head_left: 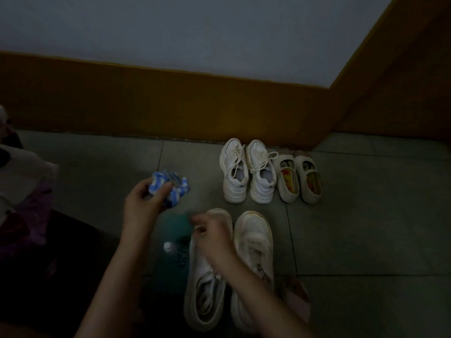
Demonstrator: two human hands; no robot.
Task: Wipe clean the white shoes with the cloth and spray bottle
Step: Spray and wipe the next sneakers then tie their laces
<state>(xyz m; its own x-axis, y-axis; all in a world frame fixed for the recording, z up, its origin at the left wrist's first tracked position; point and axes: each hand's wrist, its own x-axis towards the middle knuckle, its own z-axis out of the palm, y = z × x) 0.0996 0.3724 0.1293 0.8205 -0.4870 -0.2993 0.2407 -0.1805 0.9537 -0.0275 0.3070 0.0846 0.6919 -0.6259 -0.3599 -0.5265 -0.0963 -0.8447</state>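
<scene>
Two white strap shoes lie side by side on the floor right in front of me, the left one [205,293] and the right one [255,240]. My right hand [211,234], blurred, is over the front of the left shoe, its fingers curled and pinching the shoe's upper edge. My left hand [144,201] grips a crumpled blue-and-white cloth [174,186] above the floor, left of the shoes. A teal spray bottle [172,262] with a white cap lies between my forearms, beside the left shoe.
A pair of white laced sneakers [246,174] stands by the brown skirting wall [170,103]. To their right sits a small cream slip-on pair [299,181]. Clothes and bags [22,172] are piled at the left. The floor is grey tile [366,215].
</scene>
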